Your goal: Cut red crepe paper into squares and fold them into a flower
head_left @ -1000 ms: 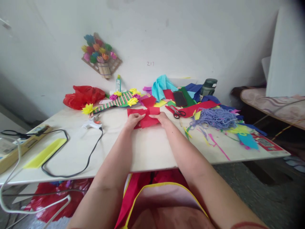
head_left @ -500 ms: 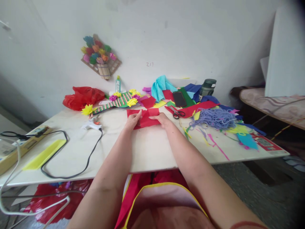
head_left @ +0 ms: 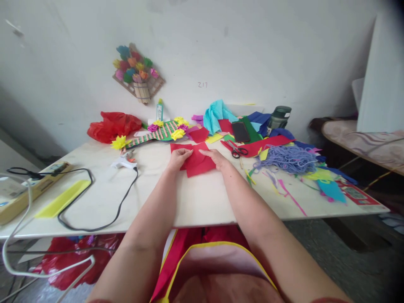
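Pieces of red paper (head_left: 199, 165) are between my hands, just over the white table (head_left: 202, 206); one square overlaps another at an angle. My left hand (head_left: 179, 159) pinches the paper near its upper middle, thumb and fingertips together. On the other side, my right hand (head_left: 216, 158) grips the right edge, with its thumb lying over the top and its other fingers partly hidden. Beyond my right hand lie black-handled scissors (head_left: 238, 151) beside a long red strip (head_left: 268, 145). A black phone (head_left: 240, 131) rests on green paper behind.
A white glue gun (head_left: 125, 162) with a black cord lies left, near a power strip (head_left: 34, 189) and a yellow sheet (head_left: 63, 198). A flower-decorated craft piece (head_left: 158, 134) and red plastic bag (head_left: 113, 125) stand behind. Purple yarn (head_left: 287, 159) and a dark bottle (head_left: 279, 117) are right.
The red paper has been shifted so that one square now lies skewed, its lower edge nearer me. Both hands keep hold of it. The view has moved slightly.
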Demonstrator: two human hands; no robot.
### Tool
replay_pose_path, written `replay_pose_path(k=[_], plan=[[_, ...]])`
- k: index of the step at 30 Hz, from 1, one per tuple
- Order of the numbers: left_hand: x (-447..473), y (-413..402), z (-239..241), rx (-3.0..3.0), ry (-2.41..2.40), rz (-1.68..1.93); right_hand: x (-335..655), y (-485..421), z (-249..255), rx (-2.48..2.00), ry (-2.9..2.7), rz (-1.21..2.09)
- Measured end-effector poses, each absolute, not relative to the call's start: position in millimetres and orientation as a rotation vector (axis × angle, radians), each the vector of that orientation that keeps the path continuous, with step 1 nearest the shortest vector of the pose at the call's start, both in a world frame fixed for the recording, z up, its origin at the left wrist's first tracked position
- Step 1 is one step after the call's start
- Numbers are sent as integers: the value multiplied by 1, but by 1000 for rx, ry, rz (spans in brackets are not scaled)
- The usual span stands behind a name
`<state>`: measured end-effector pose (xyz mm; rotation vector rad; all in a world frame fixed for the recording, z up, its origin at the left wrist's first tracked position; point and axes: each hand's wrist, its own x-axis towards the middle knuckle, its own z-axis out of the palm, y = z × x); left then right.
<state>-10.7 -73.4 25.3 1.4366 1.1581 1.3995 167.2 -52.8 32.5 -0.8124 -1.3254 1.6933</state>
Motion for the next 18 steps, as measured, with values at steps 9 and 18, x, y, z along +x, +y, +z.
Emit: replay_pose_path(k=[9, 18], plan=[[-11, -71, 23, 1346, 1083, 1422, 164, -47, 27, -873, -1275, 1534], [-10, -75, 25, 1242, 1021, 1392, 165, -41, 22, -884, -1433, 1374]])
